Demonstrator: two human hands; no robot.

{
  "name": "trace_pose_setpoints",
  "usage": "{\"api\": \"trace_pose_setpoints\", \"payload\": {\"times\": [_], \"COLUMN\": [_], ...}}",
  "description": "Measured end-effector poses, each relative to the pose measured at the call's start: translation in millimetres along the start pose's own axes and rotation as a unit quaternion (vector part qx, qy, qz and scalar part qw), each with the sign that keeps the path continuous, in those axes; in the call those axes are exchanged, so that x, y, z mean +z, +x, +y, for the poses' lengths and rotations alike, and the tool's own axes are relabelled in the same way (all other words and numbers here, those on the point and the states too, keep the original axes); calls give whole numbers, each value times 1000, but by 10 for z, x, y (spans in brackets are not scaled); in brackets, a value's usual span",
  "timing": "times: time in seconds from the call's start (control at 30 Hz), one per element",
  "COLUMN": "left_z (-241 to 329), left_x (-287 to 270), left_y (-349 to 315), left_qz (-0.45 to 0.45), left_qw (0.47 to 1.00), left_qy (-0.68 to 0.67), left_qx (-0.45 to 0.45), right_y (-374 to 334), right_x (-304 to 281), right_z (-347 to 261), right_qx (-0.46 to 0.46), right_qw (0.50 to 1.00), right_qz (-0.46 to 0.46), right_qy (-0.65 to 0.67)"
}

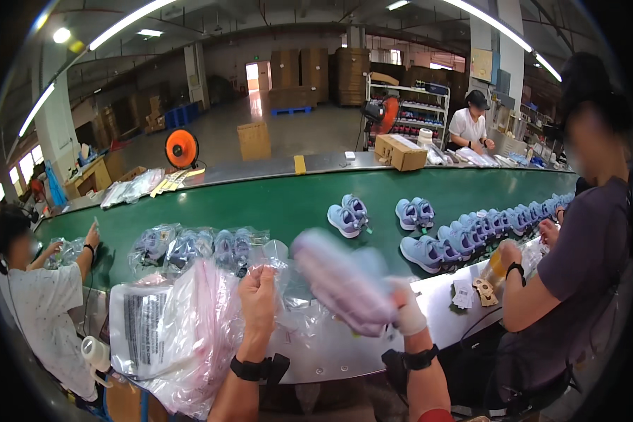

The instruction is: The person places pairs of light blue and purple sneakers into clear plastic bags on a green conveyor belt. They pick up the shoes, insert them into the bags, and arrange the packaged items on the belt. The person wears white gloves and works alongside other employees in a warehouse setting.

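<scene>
My right hand point(408, 309), with a white covering over part of it, grips light-blue and lilac sneakers point(344, 281) at one end. They are tilted above the near edge of the bench and smeared by motion, so I cannot tell whether it is one shoe or a pair. My left hand point(258, 285) is closed in a fist beside them, pinching a clear plastic bag point(277, 254). Left of that hand lies a heap of clear and pinkish plastic bags point(197, 323). Black bands circle both my wrists.
A green conveyor belt point(260, 200) runs across, carrying bagged sneakers point(190, 246) at left, two loose pairs mid-belt and a long row of sneakers point(471, 235) at right. Co-workers sit on both sides. Tags point(462, 294) lie on the metal bench point(330, 355).
</scene>
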State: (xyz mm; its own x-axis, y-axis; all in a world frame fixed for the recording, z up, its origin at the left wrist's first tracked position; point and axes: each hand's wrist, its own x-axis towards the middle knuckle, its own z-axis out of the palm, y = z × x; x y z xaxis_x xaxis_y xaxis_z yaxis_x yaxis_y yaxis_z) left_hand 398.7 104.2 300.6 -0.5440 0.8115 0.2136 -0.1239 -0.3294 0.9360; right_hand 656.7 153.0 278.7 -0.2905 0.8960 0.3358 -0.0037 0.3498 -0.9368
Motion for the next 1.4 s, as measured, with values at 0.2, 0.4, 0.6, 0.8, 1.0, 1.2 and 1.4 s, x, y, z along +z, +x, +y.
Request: {"api": "trace_pose_setpoints", "payload": {"times": [0.2, 0.4, 0.6, 0.8, 1.0, 1.2, 1.4], "left_z": [-111, 49, 121, 162, 14, -59, 271], "left_x": [280, 673, 832, 687, 1, 237, 564], "left_y": [-353, -155, 184, -645, -688, -1162, -619], "left_qz": [-86, -148, -328, -441, -260, -356, -234], "left_qw": [968, 933, 880, 836, 880, 835, 909], "left_qy": [195, 237, 329, 295, 349, 345, 327], "left_qx": [130, 226, 98, 138, 188, 240, 111], "right_y": [-138, -143, -335, -288, -173, -89, 240], "right_x": [427, 710, 878, 670, 1061, 1077, 1242], "right_z": [-56, -363, -394, 305, 210, 302, 621], "right_qx": [-81, -213, -385, -151, -100, -134, -79], "right_qw": [916, 798, 746, 867, 883, 857, 886], "right_qz": [-113, -92, -261, -296, -172, -226, -240], "right_qy": [-376, -556, -477, -371, -426, -443, -389]}}
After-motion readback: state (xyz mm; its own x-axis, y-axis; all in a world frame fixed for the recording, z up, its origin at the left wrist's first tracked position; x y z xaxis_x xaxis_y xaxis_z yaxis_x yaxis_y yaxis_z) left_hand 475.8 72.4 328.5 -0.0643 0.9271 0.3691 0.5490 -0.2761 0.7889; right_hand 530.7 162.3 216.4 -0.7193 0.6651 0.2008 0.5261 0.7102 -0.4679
